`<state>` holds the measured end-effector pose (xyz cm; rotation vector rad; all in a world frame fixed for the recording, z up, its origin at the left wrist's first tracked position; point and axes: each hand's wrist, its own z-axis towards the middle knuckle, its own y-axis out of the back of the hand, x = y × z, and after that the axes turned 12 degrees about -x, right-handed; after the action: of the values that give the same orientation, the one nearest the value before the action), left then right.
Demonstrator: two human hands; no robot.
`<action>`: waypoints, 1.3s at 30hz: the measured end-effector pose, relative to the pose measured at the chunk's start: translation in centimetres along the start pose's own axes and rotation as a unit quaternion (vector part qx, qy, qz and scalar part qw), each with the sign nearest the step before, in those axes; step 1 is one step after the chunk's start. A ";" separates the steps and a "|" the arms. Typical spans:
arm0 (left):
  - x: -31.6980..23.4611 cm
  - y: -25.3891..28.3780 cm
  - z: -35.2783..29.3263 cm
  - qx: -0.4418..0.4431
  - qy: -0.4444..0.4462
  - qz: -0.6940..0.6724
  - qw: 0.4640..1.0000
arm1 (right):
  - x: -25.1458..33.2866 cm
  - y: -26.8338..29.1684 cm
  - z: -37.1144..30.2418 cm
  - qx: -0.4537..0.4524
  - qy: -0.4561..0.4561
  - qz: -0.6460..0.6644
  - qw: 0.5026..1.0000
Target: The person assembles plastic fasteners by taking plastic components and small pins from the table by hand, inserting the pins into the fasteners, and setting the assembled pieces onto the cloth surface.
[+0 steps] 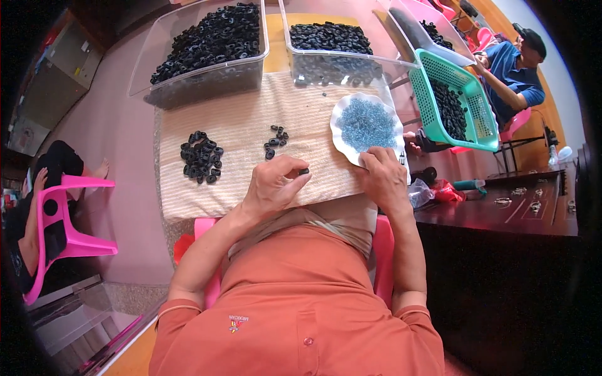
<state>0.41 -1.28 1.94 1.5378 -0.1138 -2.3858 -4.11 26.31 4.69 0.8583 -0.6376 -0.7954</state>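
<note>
1. Thumb and forefinger of the left hand [274, 185] are closed on a small black part [304, 171], held above the striped cloth [238, 122].
2. The right hand [384, 175] is placed at the near edge of the scalloped white plate [336, 122], its fingers bunched; whether anything is pinched there cannot be told, as the fingertips are partly hidden.
3. Blue beads [367, 125] are spread across the plate, which is set at the right of the cloth.
4. A few black pieces [279, 135] are scattered beyond the left hand; a larger black pile [199, 155] is gathered farther left.
5. More black parts are contained in two clear bins [338, 56] at the cloth's far edge and in a green basket [483, 119].
</note>
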 end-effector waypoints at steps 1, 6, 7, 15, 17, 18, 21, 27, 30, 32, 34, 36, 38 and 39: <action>-0.2 0.0 0.0 0.001 0.002 0.003 1.000 | -0.2 -0.1 -0.1 0.000 -0.001 0.000 1.000; -0.4 -0.3 -0.1 0.005 0.030 -0.007 1.000 | -0.7 0.0 -0.5 -0.014 -0.010 0.022 1.000; -0.4 -0.3 -0.2 0.006 0.043 -0.011 0.999 | -0.7 0.0 -0.6 -0.014 -0.010 0.021 1.000; -0.5 -0.6 -0.4 0.011 0.096 -0.039 0.995 | -1.6 -0.4 -1.6 -0.030 -0.001 0.121 0.992; -0.4 -0.7 -0.5 0.010 0.104 -0.045 0.994 | -1.6 -0.4 -1.7 -0.033 0.000 0.132 0.991; -0.4 -0.7 -0.5 0.011 0.104 -0.045 0.993 | -1.6 -0.4 -1.7 -0.037 0.002 0.143 0.989; -0.4 -0.8 -0.6 0.015 0.124 -0.056 0.991 | -1.7 -0.2 -1.7 -0.057 -0.001 0.173 0.983; -0.4 -0.9 -0.7 0.030 0.197 -0.103 0.974 | -1.5 -0.2 -1.3 -0.109 -0.072 0.244 0.961; 0.4 -1.2 -1.1 0.031 0.216 -0.144 0.965 | -1.7 -0.8 -1.1 -0.137 -0.064 0.240 0.959; 0.7 -1.4 -1.2 0.044 0.247 -0.198 0.947 | -1.7 -1.0 -0.9 -0.136 -0.081 0.257 0.953; 0.5 -1.4 -1.1 0.053 0.269 -0.207 0.939 | -1.8 -1.2 -1.0 -0.135 -0.098 0.275 0.947; 0.5 -1.6 -1.0 0.062 0.290 -0.215 0.931 | -2.1 -1.7 -1.3 -0.131 -0.139 0.311 0.931; 0.5 -2.0 -1.0 0.063 0.298 -0.255 0.918 | -1.9 -1.8 -1.3 -0.131 -0.157 0.346 0.916; 0.5 -2.3 -0.9 0.062 0.298 -0.255 0.918 | -1.7 -1.9 -1.3 -0.131 -0.176 0.381 0.898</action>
<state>0.57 0.81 0.64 2.5388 0.3125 -2.1363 -4.71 27.46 2.14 0.1623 -1.0690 -0.2971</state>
